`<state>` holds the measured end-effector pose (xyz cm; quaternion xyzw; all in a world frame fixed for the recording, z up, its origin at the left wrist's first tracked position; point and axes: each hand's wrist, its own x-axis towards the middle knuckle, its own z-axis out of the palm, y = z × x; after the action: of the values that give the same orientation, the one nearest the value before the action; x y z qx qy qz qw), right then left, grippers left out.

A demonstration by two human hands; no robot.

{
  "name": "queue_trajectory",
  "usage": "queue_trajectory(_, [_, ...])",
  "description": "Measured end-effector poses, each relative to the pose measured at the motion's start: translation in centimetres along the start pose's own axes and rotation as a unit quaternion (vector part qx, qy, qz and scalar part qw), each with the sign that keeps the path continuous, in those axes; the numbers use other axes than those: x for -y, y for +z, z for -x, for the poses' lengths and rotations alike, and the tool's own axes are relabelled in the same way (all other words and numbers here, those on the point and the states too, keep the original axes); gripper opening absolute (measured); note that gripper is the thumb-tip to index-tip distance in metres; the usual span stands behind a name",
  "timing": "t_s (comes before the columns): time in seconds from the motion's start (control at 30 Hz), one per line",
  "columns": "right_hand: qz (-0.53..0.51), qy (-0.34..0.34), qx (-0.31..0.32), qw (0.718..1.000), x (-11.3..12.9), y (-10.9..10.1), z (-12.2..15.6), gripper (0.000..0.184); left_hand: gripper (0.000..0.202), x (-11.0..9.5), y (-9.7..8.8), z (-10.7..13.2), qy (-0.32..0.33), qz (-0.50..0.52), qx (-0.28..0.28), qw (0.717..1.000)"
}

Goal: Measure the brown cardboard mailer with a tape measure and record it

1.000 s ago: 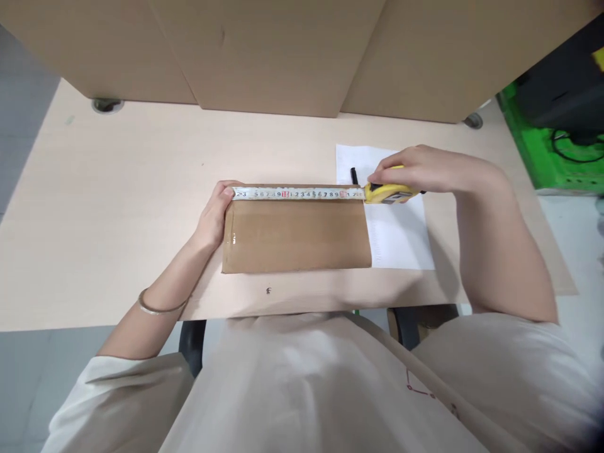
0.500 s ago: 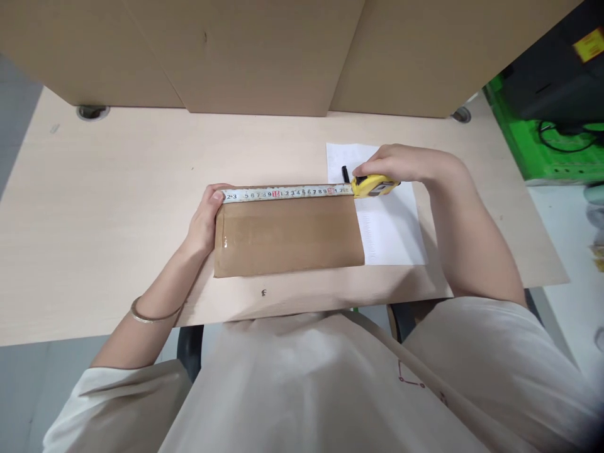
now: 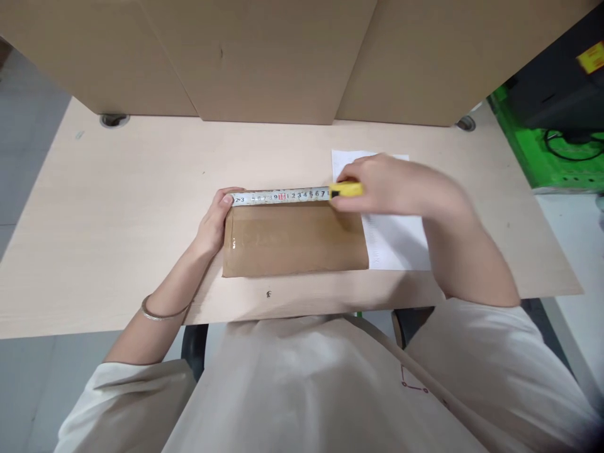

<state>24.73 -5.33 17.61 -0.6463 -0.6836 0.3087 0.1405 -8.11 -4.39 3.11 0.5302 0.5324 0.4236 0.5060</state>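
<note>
Head: tape measure in right hand; box against left hand.

- Light moderate, diffuse; shadows soft.
- Shadow across paper and desk front.
- Small glare on box, left end.
- Right hand blurred; tape digits partly legible.
- Wide-angle stretch at edges; lower-right corner dark.
</note>
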Motion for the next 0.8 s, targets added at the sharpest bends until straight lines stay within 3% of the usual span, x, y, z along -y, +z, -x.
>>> queue_trajectory(0.1, [0.184,-0.120,-0.001,0.976,2.1,4.4,0.9,0.030,0.059,0.8,-0.4,-0.2,-0.007,0.005,0.017,1.000])
queue_trajectory(0.17, [0.235,-0.181,-0.015,0.955,2.9,6.8,1.0,0.041,0.073,1.5,-1.0,-0.5,-0.008,0.038,0.049,0.998])
queue_trajectory(0.27, [0.266,-0.234,-0.028,0.935,3.0,9.0,0.7,0.049,0.099,1.8,-2.4,-1.0,0.003,0.052,0.149,0.988])
queue_trajectory(0.4, [0.274,-0.237,-0.060,0.930,2.3,10.5,0.3,0.052,0.130,0.3,-3.7,-1.0,-0.010,-0.033,0.251,0.967])
queue_trajectory(0.5, [0.247,-0.275,-0.090,0.925,1.5,10.5,0.1,0.061,0.126,-0.7,-3.7,-0.7,-0.020,-0.057,0.246,0.967])
queue_trajectory(0.6, [0.188,-0.318,-0.142,0.918,-0.1,8.6,0.1,0.069,0.121,-1.0,-3.4,-0.5,-0.025,-0.063,0.232,0.970])
queue_trajectory(0.67, [0.150,-0.277,-0.200,0.928,-1.9,6.4,0.2,0.064,0.120,-1.0,-3.3,-0.6,-0.027,-0.062,0.231,0.971])
queue_trajectory(0.73, [0.161,-0.157,-0.243,0.944,-4.0,4.2,0.4,0.058,0.121,-0.9,-3.4,-0.6,-0.027,-0.062,0.230,0.971])
queue_trajectory(0.8, [0.230,-0.012,-0.189,0.955,-5.9,2.9,0.5,0.052,0.122,-0.8,-3.4,-0.7,-0.030,-0.061,0.228,0.971])
